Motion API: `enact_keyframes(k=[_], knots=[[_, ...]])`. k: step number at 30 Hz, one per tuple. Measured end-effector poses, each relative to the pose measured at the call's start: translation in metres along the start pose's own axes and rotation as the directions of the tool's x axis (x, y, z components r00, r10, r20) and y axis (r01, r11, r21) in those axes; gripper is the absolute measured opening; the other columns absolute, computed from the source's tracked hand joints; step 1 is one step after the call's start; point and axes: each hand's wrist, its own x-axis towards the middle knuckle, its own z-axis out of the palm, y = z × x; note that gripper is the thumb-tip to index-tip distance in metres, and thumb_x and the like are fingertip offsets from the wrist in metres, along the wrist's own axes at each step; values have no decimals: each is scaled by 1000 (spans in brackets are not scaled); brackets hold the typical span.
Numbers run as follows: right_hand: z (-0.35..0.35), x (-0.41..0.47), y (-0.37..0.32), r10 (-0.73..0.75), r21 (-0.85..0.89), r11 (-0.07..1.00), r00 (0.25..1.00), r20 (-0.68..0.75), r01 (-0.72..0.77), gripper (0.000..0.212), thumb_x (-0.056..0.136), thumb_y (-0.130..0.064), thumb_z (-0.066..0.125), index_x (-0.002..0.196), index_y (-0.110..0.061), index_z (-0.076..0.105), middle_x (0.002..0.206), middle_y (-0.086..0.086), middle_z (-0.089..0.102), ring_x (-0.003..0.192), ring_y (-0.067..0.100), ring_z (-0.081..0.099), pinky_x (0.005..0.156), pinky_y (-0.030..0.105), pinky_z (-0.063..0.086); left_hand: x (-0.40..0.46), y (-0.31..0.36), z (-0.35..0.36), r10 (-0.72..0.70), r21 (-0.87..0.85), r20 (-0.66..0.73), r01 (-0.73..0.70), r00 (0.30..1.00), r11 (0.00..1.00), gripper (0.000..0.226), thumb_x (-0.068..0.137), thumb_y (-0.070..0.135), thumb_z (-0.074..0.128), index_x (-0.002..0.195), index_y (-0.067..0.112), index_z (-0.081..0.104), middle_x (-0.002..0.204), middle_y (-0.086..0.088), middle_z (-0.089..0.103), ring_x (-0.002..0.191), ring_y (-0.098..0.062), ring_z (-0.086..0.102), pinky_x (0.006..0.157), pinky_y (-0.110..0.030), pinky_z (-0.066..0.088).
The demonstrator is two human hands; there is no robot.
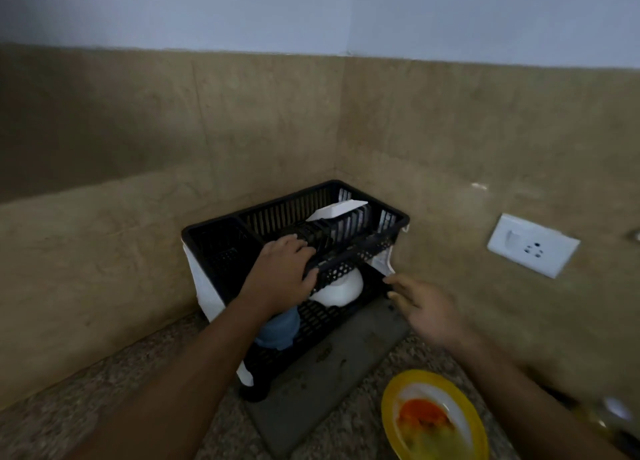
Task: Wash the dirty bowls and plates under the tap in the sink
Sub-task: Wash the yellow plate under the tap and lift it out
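Note:
A black two-tier dish rack [388, 213] stands in the counter corner. My left hand [282, 276] grips the front rail of its upper tier. A white bowl [341, 291] lies upside down on the lower tier, just right of that hand, with a blue cup [278, 331] beside it. A white plate [337, 210] stands in the upper tier. My right hand [422, 307] hovers with fingers spread, right of the rack and holding nothing. A dirty yellow-rimmed plate [434, 418] with orange food residue sits on the counter at the bottom right.
Tan tiled walls meet behind the rack. A white wall socket [533, 246] is on the right wall. A grey drip mat [332, 366] lies under the rack on the speckled counter [69, 421]. A blurred object [613, 411] shows at the far right edge.

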Motion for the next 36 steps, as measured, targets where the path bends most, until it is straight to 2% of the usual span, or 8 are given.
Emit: enact_keyframes(k=[4, 8, 10, 14, 18, 24, 31, 36], knots=[[-7, -64, 35, 220, -13, 976, 974, 63, -219, 17, 97, -38, 55, 108, -31, 66, 107, -4, 71, 99, 16, 65, 84, 38, 53, -24, 40, 29, -33, -276, -115, 0, 993, 961, 33, 90, 34, 47, 100, 13, 70, 93, -3, 67, 87, -21, 61, 74, -36, 53], [7, -123, 73, 406, -57, 914, 910, 79, -402, 40, 94, -58, 40, 113, -31, 60, 107, 11, 68, 90, 31, 64, 68, 47, 49, -52, 83, 83, -51, -398, 311, 179, 949, 900, 27, 96, 28, 50, 82, 7, 61, 76, -5, 61, 74, -24, 60, 65, -37, 51], [22, -147, 92, 526, -149, 846, 847, 76, -512, 47, 97, -41, 48, 138, -17, 48, 133, 12, 55, 110, 31, 59, 79, 39, 50, -67, 104, 116, -56, -403, 517, 300, 854, 865, 29, 97, 30, 53, 84, 7, 62, 86, -11, 63, 88, -28, 62, 68, -29, 43], [50, -174, 116, 684, -132, 728, 724, 85, -673, 60, 83, -44, 50, 134, -12, 51, 129, 14, 57, 113, 31, 58, 89, 38, 51, -90, 135, 174, -36, -393, 711, 439, 703, 808, 21, 90, 34, 56, 76, 18, 56, 96, -9, 65, 93, -27, 63, 76, -33, 48], [69, -185, 132, 777, -18, 629, 628, 44, -777, 34, 89, -23, 61, 118, -5, 61, 115, 18, 64, 108, 34, 60, 86, 38, 50, -107, 148, 204, -8, -486, 737, 539, 675, 687, 39, 87, 31, 61, 125, 27, 61, 119, -4, 65, 104, -28, 64, 83, -40, 55], [57, -219, 100, 756, 385, 619, 652, -56, -684, 9, 81, -22, 72, 78, -25, 65, 80, -5, 69, 80, 20, 65, 72, 33, 51, -116, 168, 204, -144, -555, 718, 685, 681, 473, 26, 74, 24, 60, 98, 34, 62, 102, -2, 69, 92, -24, 66, 81, -49, 59], [-6, -310, 90, 804, 526, 561, 574, -159, -640, 16, 89, -2, 65, 94, -15, 56, 88, 3, 65, 75, 17, 65, 55, 30, 53, -134, 249, 163, 3, -719, 638, 594, 770, 360, 16, 95, 10, 60, 96, 27, 58, 102, -9, 69, 80, -24, 68, 60, -42, 59], [-51, -398, 102, 822, 536, 549, 530, -207, -641, 24, 84, 2, 66, 93, -18, 58, 89, -1, 68, 84, 22, 66, 73, 42, 55, -155, 336, 147, 95, -716, 667, 601, 739, 355, 14, 94, 7, 63, 105, 15, 62, 102, -8, 70, 84, -21, 70, 59, -38, 61]])
